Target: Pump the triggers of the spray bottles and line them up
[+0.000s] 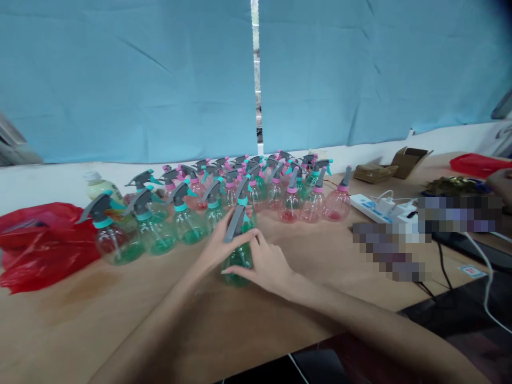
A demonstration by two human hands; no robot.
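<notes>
A green spray bottle (239, 257) with a grey trigger head stands upright on the table, straight in front of me. My left hand (222, 238) is closed around its neck, just under the grey head. From the right, my right hand (271, 262) grips the bottle's body, thumb across the front and fingers partly hidden. Right behind it are several similar bottles in rows. Green ones with turquoise collars, such as this green bottle (188, 225), stand to the left. Pink ones, such as this pink bottle (290, 205), stand to the right.
A red plastic bag (48, 240) lies at the left, with a pale capped bottle (102, 186) behind it. To the right are a white power strip (370, 208) with plugs and cables, an open cardboard box (408, 161), and a person's hand (502, 186) at the edge.
</notes>
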